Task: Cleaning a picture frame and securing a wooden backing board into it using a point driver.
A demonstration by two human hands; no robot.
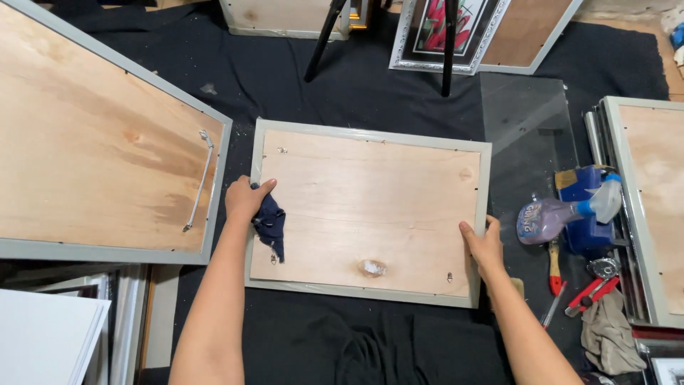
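A dark blue rag [271, 222] is bunched in the left hand [244, 197] and pressed against the left edge of the face-down frame [370, 214]. The frame's laid flat mid black cloth [320, 85], long axis left-to-right. Its right edge is gripped by the right hand [484, 244], fingers curled over.

- Front face of the frame [370, 214] turned down onto the black cloth [356, 78], unseen.
- Fingertips of the left hand [246, 199] buried in the dark rag [271, 224].
- Larger frame [92, 135] cropped at left edge.
- Tripod legs [324, 39] cut off up top.
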